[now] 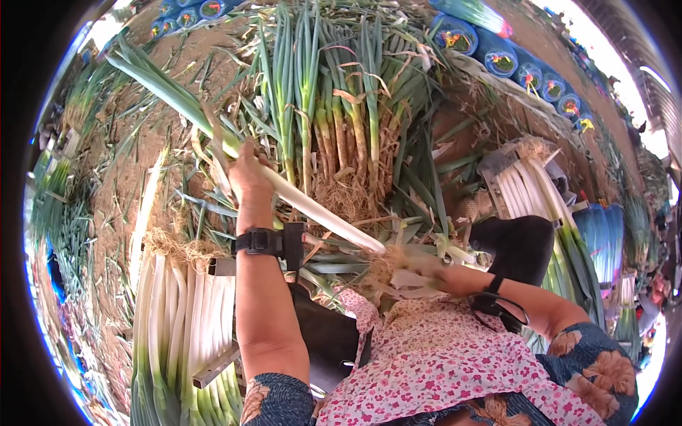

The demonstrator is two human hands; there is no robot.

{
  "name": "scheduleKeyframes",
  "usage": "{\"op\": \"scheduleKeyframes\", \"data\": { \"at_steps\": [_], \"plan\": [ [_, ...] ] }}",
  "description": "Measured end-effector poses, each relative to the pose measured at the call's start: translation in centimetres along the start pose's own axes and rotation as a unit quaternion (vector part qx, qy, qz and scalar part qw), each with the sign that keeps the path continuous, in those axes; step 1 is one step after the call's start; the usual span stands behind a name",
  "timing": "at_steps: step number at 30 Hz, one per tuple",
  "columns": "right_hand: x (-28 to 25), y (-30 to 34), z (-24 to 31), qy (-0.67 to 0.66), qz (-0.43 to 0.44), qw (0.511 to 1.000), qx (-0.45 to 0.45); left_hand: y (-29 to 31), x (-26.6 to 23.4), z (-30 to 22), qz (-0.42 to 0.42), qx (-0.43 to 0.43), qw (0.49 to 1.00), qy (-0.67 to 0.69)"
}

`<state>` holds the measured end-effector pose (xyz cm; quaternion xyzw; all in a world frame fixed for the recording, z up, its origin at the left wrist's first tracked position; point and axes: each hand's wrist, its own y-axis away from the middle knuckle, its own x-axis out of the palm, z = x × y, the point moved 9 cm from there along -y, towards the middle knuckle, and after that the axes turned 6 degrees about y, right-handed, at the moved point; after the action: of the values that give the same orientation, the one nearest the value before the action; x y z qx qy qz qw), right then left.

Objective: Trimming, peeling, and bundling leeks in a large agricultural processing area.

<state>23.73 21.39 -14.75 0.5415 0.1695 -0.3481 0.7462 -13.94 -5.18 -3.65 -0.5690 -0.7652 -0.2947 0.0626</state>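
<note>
My left hand (249, 172) is closed around a long green onion (320, 213), near where its white stalk turns green. The onion slants across in front of me, its leaves toward the far left and its root end near my lap. Dry, brownish outer leaves hang beside my left hand. Beside the roots (381, 264) is my right hand (449, 277), smeared by motion, so its fingers cannot be made out. Pale strips of peel (412, 282) lie at or under that hand. Straight ahead stands a bundle of unpeeled green onions (348, 113) with brown, dirty stalks and roots.
Cleaned white-stalked onions lie in a pile (163, 312) at the left, by a metal frame (215, 366), and another pile (529, 184) at the right. Blue-wrapped bundles (497, 57) line the far right. Leaf scraps litter the brown ground (135, 184).
</note>
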Motion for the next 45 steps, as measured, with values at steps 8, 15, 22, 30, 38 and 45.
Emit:
{"op": "scheduleKeyframes", "data": {
  "at_steps": [8, 15, 22, 30, 38, 45],
  "plan": [
    [-15.9, -1.5, 5.6, -0.029, -0.377, 0.922, -0.080, 2.3, 0.9, -0.8, 0.036, 0.069, 0.997, 0.017],
    [-14.3, -6.6, 12.3, -0.302, -0.134, 0.944, -0.009, 7.4, 5.9, -0.8, 0.119, -0.047, 0.981, 0.145],
    [-13.7, -4.0, 6.7, -0.289, -0.342, 0.894, -0.009, -1.4, -1.8, -4.6, 0.076, 0.058, 0.957, 0.273],
    [-15.0, -2.5, 5.8, -0.398, -0.268, 0.876, -0.049, -7.0, -15.1, -8.2, -0.181, 0.184, 0.966, 0.006],
    [-16.3, -0.7, 4.7, -0.438, -0.280, 0.852, -0.056, -4.3, -12.7, -0.3, -0.075, 0.000, 0.984, -0.161],
    [-16.0, -2.7, 10.4, -0.513, -0.198, 0.825, -0.128, 9.5, 7.5, 6.8, 0.301, -0.262, 0.892, 0.213]
  ]
}}
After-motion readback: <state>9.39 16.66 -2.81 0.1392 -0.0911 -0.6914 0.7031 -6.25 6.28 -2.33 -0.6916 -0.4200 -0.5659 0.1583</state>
